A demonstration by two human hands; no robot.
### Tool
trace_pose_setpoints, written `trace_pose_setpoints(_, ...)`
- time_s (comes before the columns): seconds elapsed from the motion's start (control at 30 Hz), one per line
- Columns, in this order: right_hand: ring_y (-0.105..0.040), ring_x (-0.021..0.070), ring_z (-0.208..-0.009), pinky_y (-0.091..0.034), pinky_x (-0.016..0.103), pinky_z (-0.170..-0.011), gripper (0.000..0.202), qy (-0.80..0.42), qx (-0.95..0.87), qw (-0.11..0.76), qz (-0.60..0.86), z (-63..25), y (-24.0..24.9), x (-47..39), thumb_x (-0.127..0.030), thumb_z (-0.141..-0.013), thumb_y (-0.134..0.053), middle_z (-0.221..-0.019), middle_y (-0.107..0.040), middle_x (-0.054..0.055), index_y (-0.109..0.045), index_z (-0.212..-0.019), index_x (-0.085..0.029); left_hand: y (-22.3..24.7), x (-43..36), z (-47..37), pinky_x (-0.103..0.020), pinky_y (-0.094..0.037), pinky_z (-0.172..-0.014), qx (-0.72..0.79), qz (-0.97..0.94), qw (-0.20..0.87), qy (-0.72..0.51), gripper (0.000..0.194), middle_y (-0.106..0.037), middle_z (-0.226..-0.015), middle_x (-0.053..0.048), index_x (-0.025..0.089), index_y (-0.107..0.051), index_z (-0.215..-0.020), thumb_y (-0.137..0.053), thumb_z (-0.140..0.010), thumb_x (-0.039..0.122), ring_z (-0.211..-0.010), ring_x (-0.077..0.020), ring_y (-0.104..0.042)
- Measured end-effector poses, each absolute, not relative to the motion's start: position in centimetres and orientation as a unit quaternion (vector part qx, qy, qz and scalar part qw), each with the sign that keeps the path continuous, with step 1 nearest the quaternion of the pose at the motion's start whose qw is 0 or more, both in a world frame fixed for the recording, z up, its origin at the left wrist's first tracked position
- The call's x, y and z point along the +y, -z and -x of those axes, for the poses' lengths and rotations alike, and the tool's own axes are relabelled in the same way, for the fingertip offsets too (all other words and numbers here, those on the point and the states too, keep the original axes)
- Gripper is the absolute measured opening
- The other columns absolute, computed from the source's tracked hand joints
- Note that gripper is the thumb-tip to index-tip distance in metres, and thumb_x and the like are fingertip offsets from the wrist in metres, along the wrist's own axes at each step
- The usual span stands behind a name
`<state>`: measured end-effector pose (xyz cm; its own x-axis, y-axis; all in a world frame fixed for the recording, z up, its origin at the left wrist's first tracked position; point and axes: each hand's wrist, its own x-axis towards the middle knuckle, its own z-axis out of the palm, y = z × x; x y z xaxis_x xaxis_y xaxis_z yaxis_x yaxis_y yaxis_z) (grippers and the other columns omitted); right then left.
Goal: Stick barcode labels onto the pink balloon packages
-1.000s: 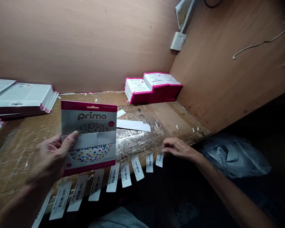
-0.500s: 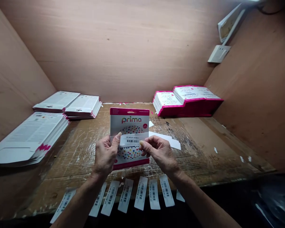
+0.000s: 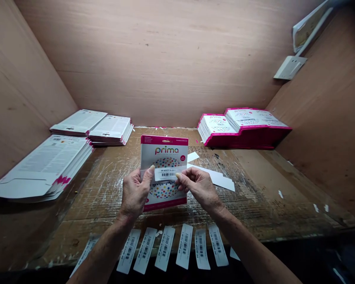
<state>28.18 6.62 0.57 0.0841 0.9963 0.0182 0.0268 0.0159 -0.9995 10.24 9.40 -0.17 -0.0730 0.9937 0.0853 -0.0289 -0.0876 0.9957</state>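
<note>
A flat card packet point(image 3: 170, 152), white with pink bands, "prima" lettering and a dotted balloon picture, stands upright before me. My left hand point(image 3: 136, 191) grips its left edge, thumb on the front. Across the packet's middle lies a white barcode label point(image 3: 165, 173). The left thumb presses on the label's left end, while my right hand point(image 3: 199, 187) pinches its right end between thumb and fingers. Whether the whole label is stuck down I cannot tell. Several more barcode labels point(image 3: 184, 246) hang in a row off the table's front edge, below my hands.
Stacked packets with their backs up point(image 3: 41, 165) stand at the left. Pink-edged packets point(image 3: 219, 125) are piled at the back right. White paper strips point(image 3: 223, 181) lie behind my right hand on the worn cardboard table top point(image 3: 254, 213). Wooden panels point(image 3: 165, 59) enclose the back and sides.
The view has shifted slightly, so the surroundings sit a little further right. Both hands keep their hold on the packet and label, with hardly any movement between them.
</note>
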Motion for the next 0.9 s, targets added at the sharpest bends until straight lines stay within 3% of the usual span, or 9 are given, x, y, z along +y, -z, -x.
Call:
trace_pose_setpoints(0.1, -0.062, 0.0147, -0.054, -0.05, 0.028, -0.052, 0.04, -0.429, -0.508, 0.504, 0.551, -28.0, -0.6, 6.9, -0.057, -0.074, -0.069, -0.067, -0.068, 0.004, -0.061, -0.072, -0.018, 0.1, 9.4, -10.1, -0.026, -0.052, -0.057, 0.499, -0.505, 0.451, -0.541, 0.039, -0.073, -0.069, -0.005, 0.013, -0.071, -0.091, -0.067, -0.079, 0.05, -0.064, -0.0203, -0.067)
trace_pose_setpoints(0.23, -0.061, 0.0193, -0.059, -0.048, 0.032, -0.058, 0.042, -0.244, -0.572, 0.441, 0.647, -28.3, -1.1, 7.2, -0.062, -0.073, -0.069, -0.058, -0.061, 0.004, -0.056, -0.064, -0.022, -0.3, 9.4, -10.2, -0.026, -0.053, -0.056, 0.512, -0.523, 0.43, -0.529, 0.037, -0.073, -0.069, -0.005, 0.014, -0.071, -0.09, -0.067, -0.079, 0.049, -0.064, -0.0208, -0.068)
trace_pose_setpoints(0.33, -0.065, 0.0267, -0.078, -0.05, 0.037, -0.068, 0.051, -0.153, -0.554, 0.45, 0.684, -28.4, -1.2, 7.5, -0.066, -0.062, -0.076, -0.074, -0.065, 0.007, -0.059, -0.082, -0.023, -0.7, 9.4, -10.6, -0.026, -0.054, -0.055, 0.503, -0.521, 0.432, -0.538, 0.037, -0.073, -0.068, -0.004, 0.014, -0.07, -0.09, -0.067, -0.079, 0.049, -0.062, -0.0211, -0.068)
trace_pose_setpoints(0.43, -0.065, 0.0277, -0.09, -0.053, 0.039, -0.072, 0.064, -0.266, -0.525, 0.502, 0.634, -27.8, -0.9, 8.2, -0.066, -0.061, -0.075, -0.096, -0.068, 0.01, -0.056, -0.103, -0.021, -1.2, 9.4, -11.2, -0.026, -0.053, -0.05, 0.489, -0.503, 0.463, -0.542, 0.039, -0.072, -0.066, -0.004, 0.014, -0.07, -0.09, -0.069, -0.076, 0.05, -0.056, -0.0203, -0.067)
trace_pose_setpoints(0.57, -0.067, 0.0248, -0.083, -0.055, 0.039, -0.072, 0.059, -0.371, -0.472, 0.537, 0.593, -27.3, -0.8, 9.1, -0.061, -0.06, -0.079, -0.094, -0.07, 0.008, -0.056, -0.097, -0.021, -1.9, 9.5, -11.9, -0.029, -0.055, -0.051, 0.445, -0.438, 0.577, -0.526, 0.045, -0.073, -0.067, -0.005, 0.013, -0.067, -0.092, -0.075, -0.07, 0.051, -0.058, -0.0218, -0.069)
trace_pose_setpoints(0.73, -0.067, 0.025, -0.093, -0.056, 0.04, -0.081, 0.055, -0.421, -0.483, 0.54, 0.546, -28.3, 0.2, 8.3, -0.053, -0.069, -0.077, -0.104, -0.07, 0.008, -0.053, -0.107, -0.021, -1.5, 11.0, -12.5, -0.034, -0.061, -0.059, 0.482, -0.428, 0.568, -0.511, 0.049, -0.076, -0.078, -0.007, 0.012, -0.066, -0.096, -0.086, -0.06, 0.04, -0.063, -0.0236, -0.072)
trace_pose_setpoints(0.83, -0.067, 0.0273, -0.099, -0.056, 0.043, -0.086, 0.051, -0.475, -0.458, 0.556, 0.505, -30.1, 1.8, 7.7, -0.051, -0.072, -0.075, -0.108, -0.07, 0.008, -0.055, -0.108, -0.021, -1.5, 12.5, -14.0, -0.041, -0.062, -0.067, 0.437, -0.43, 0.625, -0.483, 0.055, -0.077, -0.087, -0.012, 0.011, -0.065, -0.099, -0.086, -0.06, 0.042, -0.074, -0.0293, -0.074)
trace_pose_setpoints(0.9, -0.067, 0.0284, -0.098, -0.056, 0.043, -0.086, 0.048, -0.453, -0.453, 0.58, 0.503, -32.5, 2.0, 8.6, -0.052, -0.074, -0.072, -0.109, -0.07, 0.009, -0.057, -0.107, -0.02, -2.0, 13.2, -15.2, -0.043, -0.061, -0.076, 0.41, -0.454, 0.643, -0.461, 0.061, -0.075, -0.101, -0.018, 0.01, -0.064, -0.102, -0.086, -0.058, 0.045, -0.091, -0.034, -0.072)
